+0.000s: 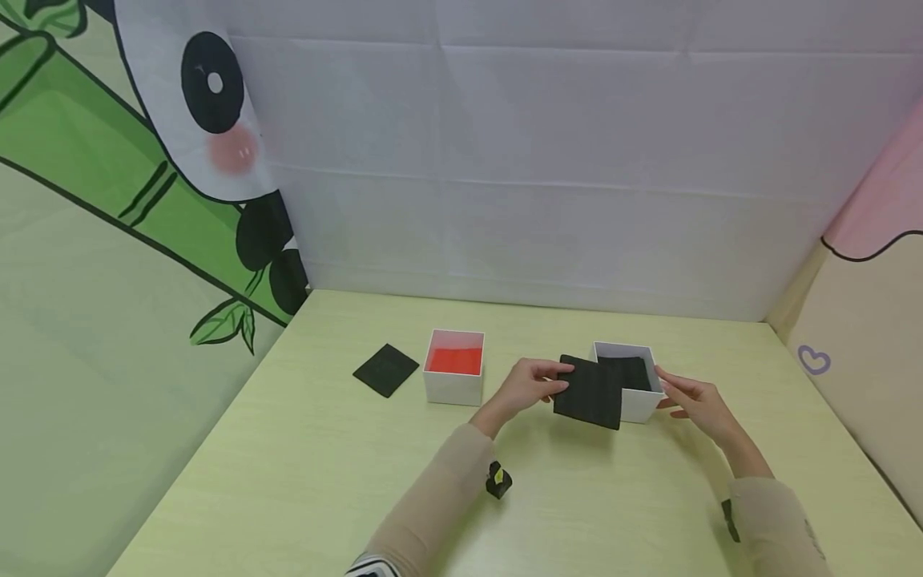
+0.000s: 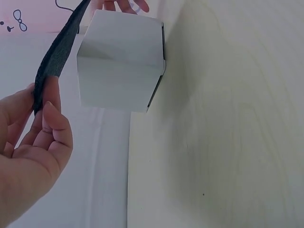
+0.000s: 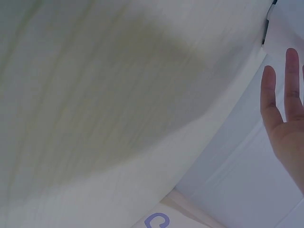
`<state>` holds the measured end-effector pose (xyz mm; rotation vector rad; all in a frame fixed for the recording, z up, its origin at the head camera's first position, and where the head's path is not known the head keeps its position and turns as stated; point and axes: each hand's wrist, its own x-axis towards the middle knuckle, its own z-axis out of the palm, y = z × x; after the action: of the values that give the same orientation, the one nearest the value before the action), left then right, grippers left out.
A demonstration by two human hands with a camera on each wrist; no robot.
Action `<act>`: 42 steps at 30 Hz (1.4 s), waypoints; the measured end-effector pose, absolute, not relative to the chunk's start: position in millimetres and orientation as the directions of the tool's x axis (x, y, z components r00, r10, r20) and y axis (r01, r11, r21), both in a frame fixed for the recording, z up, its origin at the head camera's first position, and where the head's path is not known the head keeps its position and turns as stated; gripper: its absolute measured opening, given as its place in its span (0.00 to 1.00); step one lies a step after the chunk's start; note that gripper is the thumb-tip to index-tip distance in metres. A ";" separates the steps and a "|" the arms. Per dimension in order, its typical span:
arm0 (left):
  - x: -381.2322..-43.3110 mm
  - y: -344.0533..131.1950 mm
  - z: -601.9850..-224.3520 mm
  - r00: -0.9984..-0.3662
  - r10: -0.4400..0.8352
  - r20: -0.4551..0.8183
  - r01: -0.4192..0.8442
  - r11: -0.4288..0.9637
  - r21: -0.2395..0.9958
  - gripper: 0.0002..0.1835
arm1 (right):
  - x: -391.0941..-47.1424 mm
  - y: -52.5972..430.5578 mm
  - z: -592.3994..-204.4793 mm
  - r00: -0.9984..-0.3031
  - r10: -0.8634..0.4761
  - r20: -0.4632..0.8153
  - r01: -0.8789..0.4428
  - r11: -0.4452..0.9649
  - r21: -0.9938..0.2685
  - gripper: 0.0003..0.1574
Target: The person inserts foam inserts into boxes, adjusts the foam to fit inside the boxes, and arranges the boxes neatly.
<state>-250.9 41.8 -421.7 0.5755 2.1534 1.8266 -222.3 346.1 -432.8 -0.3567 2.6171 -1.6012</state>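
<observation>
My left hand (image 1: pixel 529 386) pinches a thin black square of cloth (image 1: pixel 590 394) by its left edge, thumb on one face and fingers on the other. The cloth is raised above the table, tilted, in front of a white box (image 1: pixel 638 407). Inside that box lies more black cloth (image 1: pixel 634 373), partly hidden. At the box's right side is my right hand (image 1: pixel 699 405), its fingertips at the wall near the rim. Its fingers look nearly straight in the right wrist view. From the left wrist view, the box (image 2: pixel 118 61) stands on the table just past the held cloth.
A second white box (image 1: pixel 454 390) with something flat and red inside stands left of my left hand. Farther left, another black square (image 1: pixel 386 370) lies flat on the pale table (image 1: pixel 288 481). A white curtain (image 1: pixel 505 160) hangs behind the table's far edge.
</observation>
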 end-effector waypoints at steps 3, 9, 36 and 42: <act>-252.8 46.5 -421.0 -0.898 0.434 0.070 0.136 0.122 0.983 0.16 | -222.4 346.1 -432.8 -0.971 -0.225 0.084 -0.176 0.431 -0.885 0.28; -256.4 57.0 -421.8 -0.918 0.386 0.090 0.139 0.100 0.985 0.16 | -222.1 345.6 -433.4 -0.973 -0.217 0.083 -0.175 0.450 -0.876 0.29; -269.5 110.6 -410.4 -0.968 0.223 0.114 0.137 0.093 0.986 0.11 | -222.1 344.5 -435.0 -0.966 -0.229 0.123 -0.208 0.399 -0.893 0.26; -271.9 117.0 -411.2 -0.969 0.220 0.110 0.147 0.160 0.976 0.10 | -221.7 344.8 -434.8 -0.967 -0.228 0.117 -0.203 0.402 -0.893 0.26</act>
<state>-271.9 117.0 -411.2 0.3712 2.3484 1.9646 -221.7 344.8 -434.8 -0.4016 2.6104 -1.6578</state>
